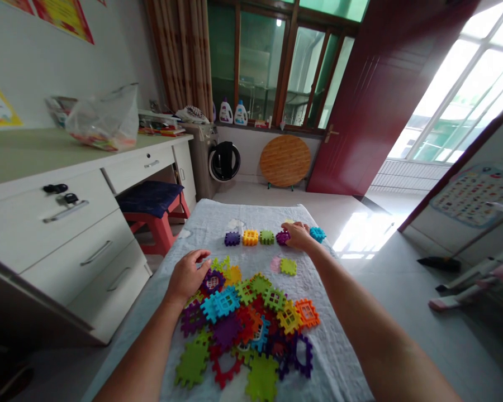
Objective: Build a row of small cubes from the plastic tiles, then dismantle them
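Several small block cubes form a row across the cloth: dark blue (pixel 232 239), yellow (pixel 250 238), green (pixel 267 237), purple (pixel 282 238) and light blue (pixel 317 234). My right hand (pixel 297 234) is at the row's right part, its fingers touching the purple cube; its palm side is hidden. My left hand (pixel 190 273) rests at the upper left of a heap of loose notched pieces, fingers curved and apart, beside a purple piece with a round window (pixel 213 281). Nearer me in the heap lies a green piece (pixel 262 377). A single yellow-green piece (pixel 288 266) lies between heap and row.
The pieces lie on a cloth-covered table (pixel 251 214). At the left are a desk (pixel 37 151) with a plastic bag (pixel 109 120) and a red stool (pixel 161 226). Behind stand a washing machine (pixel 201 162), a round wooden board (pixel 285 160) and a red door (pixel 373 95).
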`<state>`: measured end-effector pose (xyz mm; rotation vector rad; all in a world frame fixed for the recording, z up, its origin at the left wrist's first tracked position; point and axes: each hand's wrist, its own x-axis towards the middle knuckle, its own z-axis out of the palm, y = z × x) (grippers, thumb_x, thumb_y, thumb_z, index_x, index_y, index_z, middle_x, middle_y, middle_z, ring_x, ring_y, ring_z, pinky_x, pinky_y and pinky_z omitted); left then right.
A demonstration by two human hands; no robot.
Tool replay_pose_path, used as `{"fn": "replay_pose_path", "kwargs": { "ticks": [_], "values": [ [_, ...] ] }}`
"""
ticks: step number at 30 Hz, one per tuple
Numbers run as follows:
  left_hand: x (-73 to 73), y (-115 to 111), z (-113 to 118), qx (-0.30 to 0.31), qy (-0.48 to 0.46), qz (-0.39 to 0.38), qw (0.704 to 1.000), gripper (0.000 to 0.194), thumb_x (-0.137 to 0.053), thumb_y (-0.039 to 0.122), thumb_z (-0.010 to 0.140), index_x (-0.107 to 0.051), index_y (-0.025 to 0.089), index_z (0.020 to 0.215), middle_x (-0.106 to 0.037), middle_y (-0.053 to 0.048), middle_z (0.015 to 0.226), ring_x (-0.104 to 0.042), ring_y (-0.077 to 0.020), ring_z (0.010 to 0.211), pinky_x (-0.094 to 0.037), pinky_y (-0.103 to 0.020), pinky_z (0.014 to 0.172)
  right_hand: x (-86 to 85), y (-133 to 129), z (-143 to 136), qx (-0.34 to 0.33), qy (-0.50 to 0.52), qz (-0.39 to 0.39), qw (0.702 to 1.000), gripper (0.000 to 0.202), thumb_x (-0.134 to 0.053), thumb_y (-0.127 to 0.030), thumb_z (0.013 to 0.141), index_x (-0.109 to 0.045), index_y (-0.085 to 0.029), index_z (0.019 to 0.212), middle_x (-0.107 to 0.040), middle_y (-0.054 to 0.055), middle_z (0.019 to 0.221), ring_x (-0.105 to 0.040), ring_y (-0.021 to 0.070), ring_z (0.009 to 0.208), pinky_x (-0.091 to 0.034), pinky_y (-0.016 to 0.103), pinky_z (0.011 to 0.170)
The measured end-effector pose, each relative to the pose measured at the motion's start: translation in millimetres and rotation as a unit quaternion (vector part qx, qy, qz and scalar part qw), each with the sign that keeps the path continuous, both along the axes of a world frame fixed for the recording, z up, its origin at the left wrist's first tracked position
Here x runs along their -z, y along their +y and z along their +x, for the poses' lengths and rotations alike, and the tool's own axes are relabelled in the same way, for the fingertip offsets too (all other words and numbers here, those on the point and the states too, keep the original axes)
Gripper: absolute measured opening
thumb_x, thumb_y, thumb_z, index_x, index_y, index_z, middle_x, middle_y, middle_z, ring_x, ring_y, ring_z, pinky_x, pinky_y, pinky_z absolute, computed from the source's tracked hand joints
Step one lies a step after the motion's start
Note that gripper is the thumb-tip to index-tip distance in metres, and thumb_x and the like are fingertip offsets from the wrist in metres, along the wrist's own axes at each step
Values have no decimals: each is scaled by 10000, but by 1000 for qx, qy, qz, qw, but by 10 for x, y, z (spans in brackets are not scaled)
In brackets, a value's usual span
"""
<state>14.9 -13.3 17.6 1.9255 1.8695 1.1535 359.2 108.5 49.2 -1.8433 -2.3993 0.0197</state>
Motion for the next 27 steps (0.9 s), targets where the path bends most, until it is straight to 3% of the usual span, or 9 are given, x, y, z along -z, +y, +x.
{"fn": "replay_pose_path", "kwargs": {
  "ticks": [4, 8, 14, 17, 20, 27],
  "values": [
    [-6, 0, -5, 2, 3, -4, 1000, 295, -508, 367, 765, -662, 185, 938, -723, -71, 952, -673, -212, 867, -516, -329, 848, 87, 29, -21, -3, 6, -15, 1000, 599, -627, -200, 674, -545, -280, 1262, -676, 56, 1101, -459, 311, 1159, -255, 460, 963],
    [-5, 4, -14, 4, 10, -8, 1000, 286, -512, 365, 768, -658, 191, 942, -721, -66, 941, -668, -209, 858, -514, -327, 850, 32, -37, -39, -2, 17, -7, 1000, 603, -638, -227, 682, -539, -261, 1276, -665, 75, 1104, -432, 329, 1178, -256, 449, 965],
    [-16, -1, 1, 6, 16, -3, 1000, 287, -510, 376, 773, -660, 195, 938, -716, -66, 951, -663, -209, 864, -514, -324, 848, -73, -466, 27, -44, 73, 27, 996, 525, -604, -261, 735, -553, -219, 1255, -635, 96, 1139, -482, 293, 1141, -338, 388, 920],
    [-17, -11, 18, 13, 22, 0, 1000, 292, -498, 374, 777, -661, 193, 939, -713, -67, 966, -661, -209, 893, -510, -316, 850, 30, -748, 98, -86, 75, 3, 993, 448, -634, -256, 728, -597, -199, 1170, -630, 101, 1157, -538, 264, 1066, -370, 361, 910],
    [-11, -18, 16, 12, 27, 1, 1000, 309, -484, 374, 777, -663, 183, 942, -710, -77, 983, -658, -213, 901, -508, -319, 852, 192, -929, 129, -78, 72, -7, 994, 426, -659, -296, 733, -602, -182, 1140, -637, 117, 1125, -556, 267, 1028, -387, 365, 893],
    [46, -3, -29, 6, 38, -22, 999, 307, -489, 363, 746, -671, 180, 912, -713, -81, 961, -663, -211, 865, -512, -312, 836, 405, -1011, 48, -43, 129, 21, 991, 395, -610, -239, 730, -604, -166, 1118, -643, 97, 1061, -561, 238, 945, -398, 353, 873]
  ]
}}
